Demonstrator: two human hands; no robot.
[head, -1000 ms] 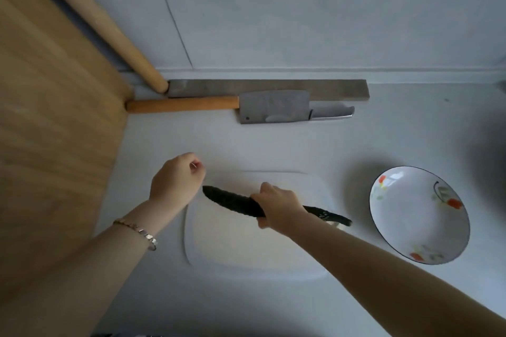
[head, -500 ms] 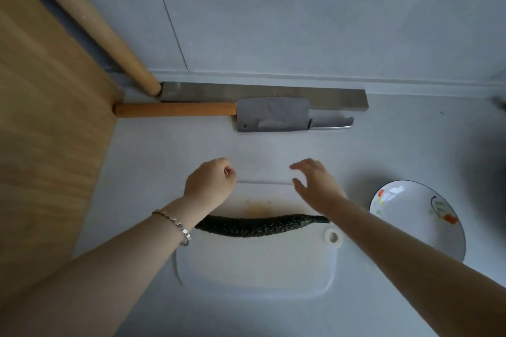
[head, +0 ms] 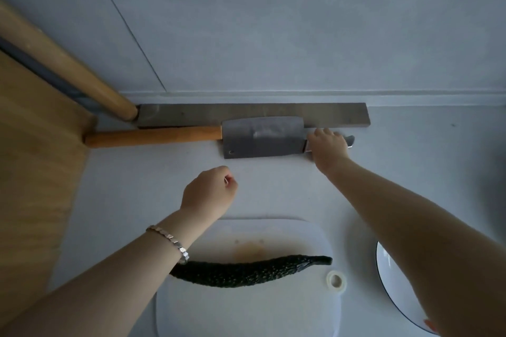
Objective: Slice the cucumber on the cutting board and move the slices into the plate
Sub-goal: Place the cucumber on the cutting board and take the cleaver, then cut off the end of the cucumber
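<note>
The right hand (head: 327,146) reaches to the back edge of the pale grey counter (head: 137,186) and lies over the metal handle of the broad grey cleaver (head: 262,139), fingers curled down on it — whether the grip has fully closed cannot be told, since the hand hides the handle. The left hand (head: 209,194) hovers above the counter in a loose fist, holding nothing, a silver bracelet (head: 171,241) on its wrist.

The dark green bumpy cucumber (head: 246,271) lies whole across the white plastic cutting board (head: 246,314) at the counter's near edge; its left end is hidden under the left forearm. The white plate with a dark rim (head: 388,290) sits by the board's right side, mostly covered by the right forearm and cut off by the frame.

Behind the cleaver a long grey metal bar (head: 246,112) runs along the wall, with a wooden rolling pin (head: 150,137) beside the blade — a wooden board (head: 32,172) fills the left edge.
</note>
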